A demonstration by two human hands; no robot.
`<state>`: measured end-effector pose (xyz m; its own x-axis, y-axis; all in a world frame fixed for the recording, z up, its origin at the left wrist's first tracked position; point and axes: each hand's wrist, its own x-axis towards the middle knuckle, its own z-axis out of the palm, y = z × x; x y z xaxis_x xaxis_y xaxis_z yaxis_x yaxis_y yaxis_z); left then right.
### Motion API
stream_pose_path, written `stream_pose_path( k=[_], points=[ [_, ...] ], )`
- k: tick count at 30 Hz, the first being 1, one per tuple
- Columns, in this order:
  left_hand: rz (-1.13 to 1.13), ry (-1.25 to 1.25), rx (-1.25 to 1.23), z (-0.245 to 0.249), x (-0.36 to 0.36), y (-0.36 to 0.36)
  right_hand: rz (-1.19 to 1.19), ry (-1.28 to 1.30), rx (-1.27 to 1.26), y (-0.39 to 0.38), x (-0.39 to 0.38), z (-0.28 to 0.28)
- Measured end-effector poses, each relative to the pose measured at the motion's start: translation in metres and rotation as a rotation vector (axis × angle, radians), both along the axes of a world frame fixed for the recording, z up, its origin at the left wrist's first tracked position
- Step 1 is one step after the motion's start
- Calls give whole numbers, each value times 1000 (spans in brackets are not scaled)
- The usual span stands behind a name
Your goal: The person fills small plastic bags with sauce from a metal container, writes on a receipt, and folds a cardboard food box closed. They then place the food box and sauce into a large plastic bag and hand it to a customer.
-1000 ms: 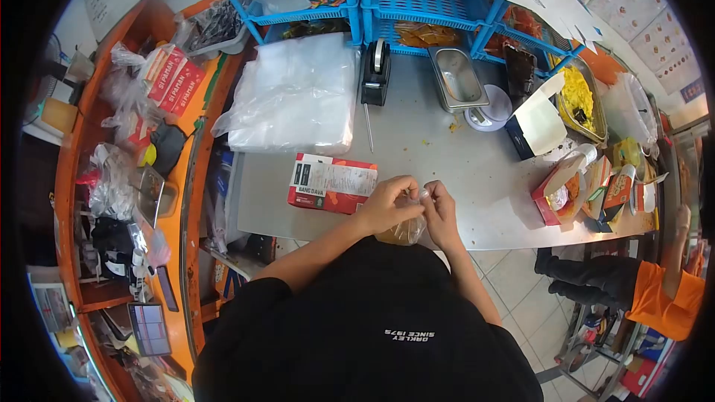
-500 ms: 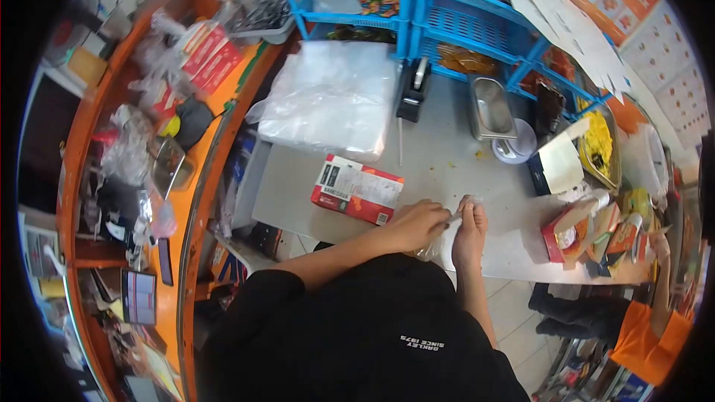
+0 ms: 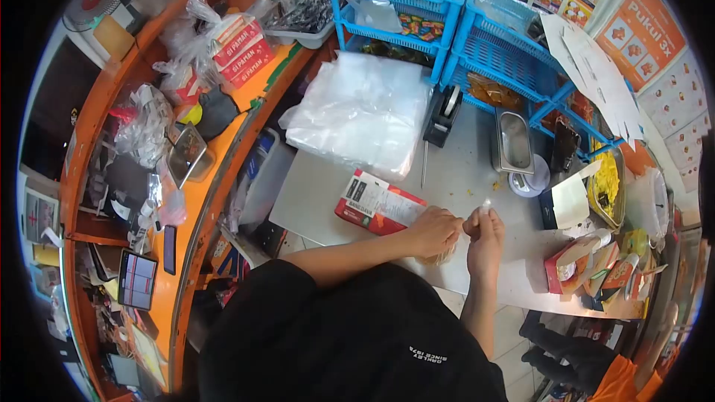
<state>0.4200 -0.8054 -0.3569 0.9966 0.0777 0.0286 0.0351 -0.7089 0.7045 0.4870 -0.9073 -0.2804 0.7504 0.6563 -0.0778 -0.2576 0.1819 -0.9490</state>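
Note:
Over the front edge of the metal table, my left hand [image 3: 436, 231] is closed in a fist above a small clear plastic bag [image 3: 437, 257] with something yellowish-brown in it. My right hand [image 3: 485, 237] is beside it, fingers pinched, a whitish wisp of clear plastic showing at the top. Whether that wisp belongs to the same bag is hidden by the fingers. A red and white printed box [image 3: 380, 203] lies on the table just behind my left hand.
A stack of clear plastic bags [image 3: 359, 115], a tape dispenser [image 3: 445, 115] and a metal container [image 3: 513, 141] stand farther back. Blue racks [image 3: 495, 56] line the rear. Open food boxes [image 3: 570, 264] are at right, near a person in an orange shirt [image 3: 622, 380]. An orange counter [image 3: 212, 171] runs along the left.
The view has shifted, so the table and box sit farther right and lower. Plastic stretched between my hands before; now the fists are slightly apart. The person at right has moved lower in view.

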Motion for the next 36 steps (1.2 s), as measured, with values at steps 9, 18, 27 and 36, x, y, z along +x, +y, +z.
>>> stream_pose_path(
  k=[9, 18, 27, 36],
  points=[
    [544, -408, 428, 25, -38, 192, 106, -735, -140, 88, -23, 33],
    [280, 335, 389, -2, -102, 256, 35, -1221, -634, 316, 18, -102],
    [426, -213, 320, -2, -79, 289, 32, -1318, -1151, 335, 12, -128],
    [724, -496, 126, 26, -63, 308, -215, -1352, -382, 330, -2, 47]
  ],
)
